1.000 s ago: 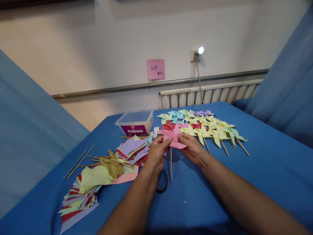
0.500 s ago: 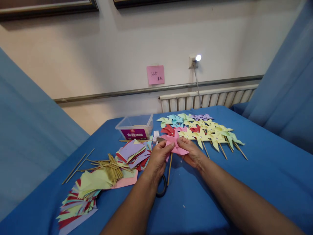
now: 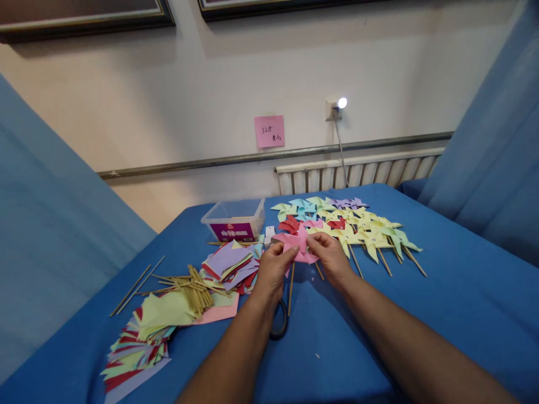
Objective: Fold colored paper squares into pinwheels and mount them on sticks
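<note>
Head view: your left hand (image 3: 273,270) and right hand (image 3: 332,256) pinch the pink pinwheel (image 3: 297,244), raised slightly nearer its finished pinwheels (image 3: 353,224) than before.

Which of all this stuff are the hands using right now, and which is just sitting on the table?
In use:
left hand
right hand
pink pinwheel on its stick, held by both hands

Lying about:
finished pinwheels
loose sticks
cut paper pile
paper stack
plastic box
pink note on the wall
</note>
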The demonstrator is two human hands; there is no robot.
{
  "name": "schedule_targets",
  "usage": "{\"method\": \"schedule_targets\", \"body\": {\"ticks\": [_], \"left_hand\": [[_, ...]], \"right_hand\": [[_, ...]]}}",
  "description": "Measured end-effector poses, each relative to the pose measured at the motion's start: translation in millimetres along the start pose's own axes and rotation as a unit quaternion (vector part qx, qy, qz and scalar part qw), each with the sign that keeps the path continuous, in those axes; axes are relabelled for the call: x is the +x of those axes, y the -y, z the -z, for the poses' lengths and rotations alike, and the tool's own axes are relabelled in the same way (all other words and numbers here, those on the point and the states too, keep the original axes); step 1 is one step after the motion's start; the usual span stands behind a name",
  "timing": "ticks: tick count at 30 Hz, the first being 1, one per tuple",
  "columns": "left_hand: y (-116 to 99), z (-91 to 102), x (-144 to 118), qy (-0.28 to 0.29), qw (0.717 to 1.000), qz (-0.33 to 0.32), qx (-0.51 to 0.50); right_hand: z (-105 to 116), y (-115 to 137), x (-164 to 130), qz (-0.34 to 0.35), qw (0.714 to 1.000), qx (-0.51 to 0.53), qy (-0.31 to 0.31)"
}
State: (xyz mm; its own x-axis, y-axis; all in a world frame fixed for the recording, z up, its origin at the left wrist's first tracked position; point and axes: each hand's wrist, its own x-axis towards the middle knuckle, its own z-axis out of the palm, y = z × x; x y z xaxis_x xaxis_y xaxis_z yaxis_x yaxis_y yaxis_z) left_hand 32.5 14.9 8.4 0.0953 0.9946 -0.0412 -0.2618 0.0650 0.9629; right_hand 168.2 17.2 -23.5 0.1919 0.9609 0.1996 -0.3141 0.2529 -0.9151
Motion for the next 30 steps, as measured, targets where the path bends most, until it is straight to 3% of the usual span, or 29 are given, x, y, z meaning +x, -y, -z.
{"method": "schedule_targets", "body": {"ticks": [3, 5, 7, 11, 17, 21, 23, 27, 30], "left_hand": [[1.2, 2.3, 1.8, -0.015, 0.996, -0.051, 0.074], [2.9, 3.6, 3.1, -0.021, 0.989, -0.079, 0.122], [4.8, 3.8, 3.6, -0.025, 0.982, -0.100, 0.155], [6.7, 1.8, 2.6, -0.031, 0.975, -0.122, 0.184], [5.4, -0.5, 0.9, -0.024, 0.986, -0.091, 0.138], [3.9, -1.1, -0.1, -0.035, 0.980, -0.101, 0.165], [3.8, -1.7, -0.5, -0.034, 0.978, -0.107, 0.176], [6.5, -1.0, 0.9, -0.032, 0.971, -0.118, 0.203], [9.1, 0.7, 2.6, -0.032, 0.965, -0.120, 0.230]], "right_hand": [[2.3, 7.1, -2.5, 0.162, 0.973, -0.163, -0.033], [2.8, 10.1, -5.0, 0.245, 0.936, -0.252, -0.007], [2.2, 10.1, -7.1, 0.284, 0.911, -0.298, 0.022], [1.9, 4.9, -7.4, 0.296, 0.896, -0.329, 0.042], [2.9, 3.5, -7.7, 0.305, 0.883, -0.354, 0.054], [1.5, 10.0, -11.2, 0.326, 0.876, -0.356, 0.013], [1.7, 12.4, -11.6, 0.347, 0.861, -0.373, -0.007], [3.5, 10.0, -8.8, 0.386, 0.823, -0.417, 0.013], [4.6, 5.4, -6.6, 0.389, 0.815, -0.428, 0.024]]}}
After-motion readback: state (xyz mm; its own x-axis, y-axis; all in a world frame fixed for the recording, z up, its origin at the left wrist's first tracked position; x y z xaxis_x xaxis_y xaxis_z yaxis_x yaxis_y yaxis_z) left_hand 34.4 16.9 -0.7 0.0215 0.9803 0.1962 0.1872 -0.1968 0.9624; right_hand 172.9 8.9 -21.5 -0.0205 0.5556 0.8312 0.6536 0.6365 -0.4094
